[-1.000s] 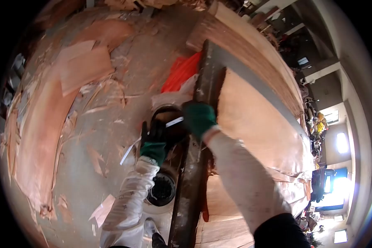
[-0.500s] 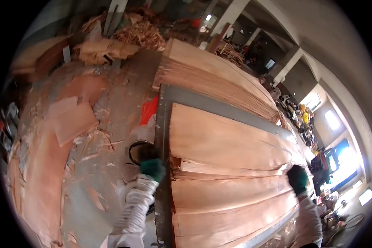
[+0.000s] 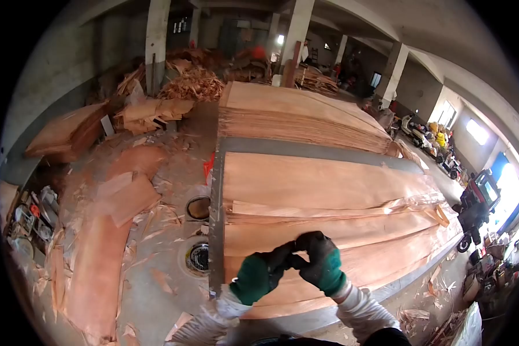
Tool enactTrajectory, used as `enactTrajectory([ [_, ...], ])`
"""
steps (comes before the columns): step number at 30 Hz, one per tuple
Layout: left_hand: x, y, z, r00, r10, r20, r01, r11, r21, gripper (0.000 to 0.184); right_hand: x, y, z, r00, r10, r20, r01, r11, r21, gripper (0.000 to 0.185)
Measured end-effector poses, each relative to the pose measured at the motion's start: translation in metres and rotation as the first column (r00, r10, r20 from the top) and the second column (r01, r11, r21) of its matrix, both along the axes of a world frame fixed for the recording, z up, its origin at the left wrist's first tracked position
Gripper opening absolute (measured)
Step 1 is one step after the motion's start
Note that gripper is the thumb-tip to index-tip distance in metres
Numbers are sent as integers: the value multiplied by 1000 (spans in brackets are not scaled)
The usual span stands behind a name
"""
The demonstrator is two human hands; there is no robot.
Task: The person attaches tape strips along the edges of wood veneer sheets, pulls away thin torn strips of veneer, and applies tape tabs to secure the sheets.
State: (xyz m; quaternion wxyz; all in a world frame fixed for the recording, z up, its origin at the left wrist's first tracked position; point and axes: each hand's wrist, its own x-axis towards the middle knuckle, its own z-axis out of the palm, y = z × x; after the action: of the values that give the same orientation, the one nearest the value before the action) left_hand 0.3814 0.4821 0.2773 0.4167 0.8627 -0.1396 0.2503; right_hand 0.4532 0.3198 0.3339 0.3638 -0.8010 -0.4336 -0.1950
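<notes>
Both hands wear green gloves with dark fingers and meet above the near part of the veneer sheets (image 3: 328,173) on the grey table (image 3: 305,149). My left hand (image 3: 262,272) has its fingers bent toward the right one. My right hand (image 3: 320,262) is curled, its fingertips touching or nearly touching the left ones. Whether anything small is pinched between them is hidden. Beneath and beyond the hands, several long wood sheets lie side by side, and a narrow strip (image 3: 271,211) rests across them. A curled strip (image 3: 441,215) lies at their right end.
Beyond the table is a tall veneer stack (image 3: 300,118). Left of it are a round container (image 3: 199,208), a bucket with dark contents (image 3: 198,257) and red material (image 3: 207,167). Loose sheets (image 3: 101,271) and scraps litter the floor. A pillar (image 3: 157,46) and a three-wheeled vehicle (image 3: 480,199) stand farther off.
The view has lifted and shifted. Both hands have left the container beside the table; my right hand went out to the sheets' right end, then came back to meet my left over the near sheets.
</notes>
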Motion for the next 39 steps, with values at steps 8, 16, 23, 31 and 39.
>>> enactTrajectory([
  [8,-94,-60,44,949,-45,-313,103,980,172,72,-9,-54,-72,160,679,-716,-550,664,506,43],
  [16,-196,-99,63,681,180,-709,-271,963,-15,44,-22,-124,-88,374,728,-574,-644,650,404,23],
  [23,-476,-63,138,81,967,-243,-995,92,35,38,83,-218,-217,633,184,-752,-86,982,168,24],
  [31,-481,-65,23,273,901,-336,-942,321,95,31,-13,-118,-254,801,341,-492,-408,912,-34,27],
  [39,-334,-86,-153,633,313,-708,-771,175,-612,23,-55,1,-253,907,312,-282,-403,836,-371,36],
])
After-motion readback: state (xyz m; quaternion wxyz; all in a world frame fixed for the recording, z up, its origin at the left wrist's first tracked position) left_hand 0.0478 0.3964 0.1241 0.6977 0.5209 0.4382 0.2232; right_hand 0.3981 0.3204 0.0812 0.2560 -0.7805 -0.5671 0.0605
